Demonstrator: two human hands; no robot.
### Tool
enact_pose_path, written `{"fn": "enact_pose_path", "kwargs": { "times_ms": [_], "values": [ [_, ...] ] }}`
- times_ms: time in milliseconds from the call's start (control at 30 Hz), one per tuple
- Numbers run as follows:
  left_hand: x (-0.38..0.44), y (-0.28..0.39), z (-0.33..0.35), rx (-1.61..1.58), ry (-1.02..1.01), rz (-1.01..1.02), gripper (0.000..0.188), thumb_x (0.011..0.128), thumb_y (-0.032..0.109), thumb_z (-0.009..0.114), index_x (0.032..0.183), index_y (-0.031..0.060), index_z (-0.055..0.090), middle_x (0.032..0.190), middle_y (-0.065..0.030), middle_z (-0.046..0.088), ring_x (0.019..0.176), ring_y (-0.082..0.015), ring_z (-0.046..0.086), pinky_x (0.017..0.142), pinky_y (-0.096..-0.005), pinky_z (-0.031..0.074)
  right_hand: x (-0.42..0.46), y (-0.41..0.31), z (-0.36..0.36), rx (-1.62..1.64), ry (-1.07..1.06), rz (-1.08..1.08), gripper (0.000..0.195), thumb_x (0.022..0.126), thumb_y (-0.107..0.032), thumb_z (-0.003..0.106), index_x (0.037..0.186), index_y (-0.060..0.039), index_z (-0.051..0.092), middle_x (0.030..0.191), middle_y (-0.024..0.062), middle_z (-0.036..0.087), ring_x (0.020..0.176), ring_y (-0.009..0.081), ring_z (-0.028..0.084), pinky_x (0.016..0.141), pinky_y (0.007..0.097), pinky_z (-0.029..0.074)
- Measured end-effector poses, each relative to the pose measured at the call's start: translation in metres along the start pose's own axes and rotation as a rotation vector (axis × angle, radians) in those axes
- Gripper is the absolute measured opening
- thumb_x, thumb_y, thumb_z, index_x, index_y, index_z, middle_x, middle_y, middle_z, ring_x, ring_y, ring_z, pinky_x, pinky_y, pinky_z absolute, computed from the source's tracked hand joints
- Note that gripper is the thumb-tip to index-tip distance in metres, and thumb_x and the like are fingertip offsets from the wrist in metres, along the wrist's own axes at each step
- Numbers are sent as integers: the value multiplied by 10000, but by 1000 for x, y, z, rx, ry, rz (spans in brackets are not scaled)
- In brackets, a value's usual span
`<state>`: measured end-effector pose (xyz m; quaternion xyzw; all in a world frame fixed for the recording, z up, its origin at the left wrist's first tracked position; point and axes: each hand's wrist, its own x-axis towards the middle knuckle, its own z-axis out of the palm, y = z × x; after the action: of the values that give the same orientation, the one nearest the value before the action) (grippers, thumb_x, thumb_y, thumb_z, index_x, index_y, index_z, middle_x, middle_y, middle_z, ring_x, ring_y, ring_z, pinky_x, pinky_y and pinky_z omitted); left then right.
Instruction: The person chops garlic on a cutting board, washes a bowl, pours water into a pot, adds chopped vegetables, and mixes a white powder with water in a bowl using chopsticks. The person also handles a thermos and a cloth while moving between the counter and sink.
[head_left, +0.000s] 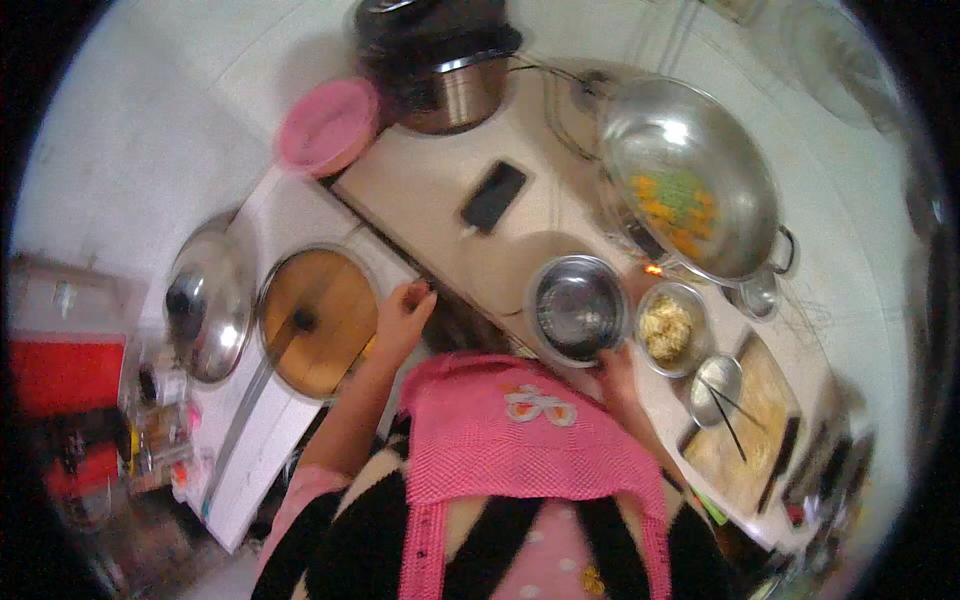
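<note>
My left hand (409, 307) is raised in front of the counter's edge, its fingers curled; whether they are fully closed is blurred. To its left lies a round lid or pan with an amber surface and dark knob (319, 322). My right hand (616, 367) touches the lower rim of a steel bowl (578, 311), its fingertips partly hidden; I cannot tell whether it grips the bowl. Right of that bowl stands a smaller metal bowl with pale yellow, shredded-looking food (666, 330). Beyond it a large steel wok (731, 180) holds orange and green chopped pieces (675, 206).
A black phone (495, 196) lies on the counter. Behind are a pink basin (328, 127) and a steel pot (461, 94). At right, a small bowl with dark chopsticks (716, 390) overlaps a wooden board (757, 427). A domed steel lid (217, 307) leans at far left.
</note>
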<state>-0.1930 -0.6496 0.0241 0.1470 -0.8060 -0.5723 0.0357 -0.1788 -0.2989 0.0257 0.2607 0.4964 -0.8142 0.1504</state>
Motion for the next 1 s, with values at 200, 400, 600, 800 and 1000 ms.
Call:
{"fn": "enact_pose_path", "kwargs": {
  "times_ms": [200, 400, 600, 800, 1000],
  "values": [
    [-14, -32, -123, 817, 660, 203, 381, 735, 150, 635, 1095, 53, 560, 1152, -163, 531, 1135, -338, 437, 1004, -434, 298, 19, 23, -33, -162, 58, -63, 433, 844, -62, 496, 1258, -127, 388, 1166, 92, 513, 1019, 249, 552, 738, 387, 519],
    [-8, -21, -126, 966, 576, 159, 386, 792, 212, 631, 1127, 30, 568, 1259, -194, 476, 1193, -357, 395, 1029, -455, 278, 21, 15, -33, -80, 25, -56, 427, 915, -228, 541, 1263, -27, 396, 1138, 101, 517, 940, 237, 581, 728, 349, 524],
    [11, 47, -12, 611, 205, 634, 312, 802, 87, 609, 1104, 23, 561, 1259, -172, 467, 1169, -363, 399, 993, -468, 307, -25, 3, -52, -288, -30, 0, 364, 918, -220, 545, 1204, -10, 465, 1012, 94, 572, 841, 191, 597, 701, 311, 508],
    [18, 34, 48, 239, -90, 660, 322, 678, 14, 653, 990, 70, 595, 1161, -145, 552, 1072, -349, 487, 929, -428, 366, -97, 16, -49, -411, 56, 52, 334, 914, -182, 548, 1193, -3, 498, 968, 94, 607, 801, 155, 580, 706, 263, 473],
    [1, 14, -26, 604, 209, 585, 228, 722, 81, 636, 949, 71, 617, 1084, -144, 577, 1055, -334, 503, 935, -418, 394, -75, 65, -107, -451, -92, -10, 306, 930, -189, 522, 1190, -30, 507, 1005, 70, 585, 771, 158, 599, 634, 270, 495]
  ]
}}
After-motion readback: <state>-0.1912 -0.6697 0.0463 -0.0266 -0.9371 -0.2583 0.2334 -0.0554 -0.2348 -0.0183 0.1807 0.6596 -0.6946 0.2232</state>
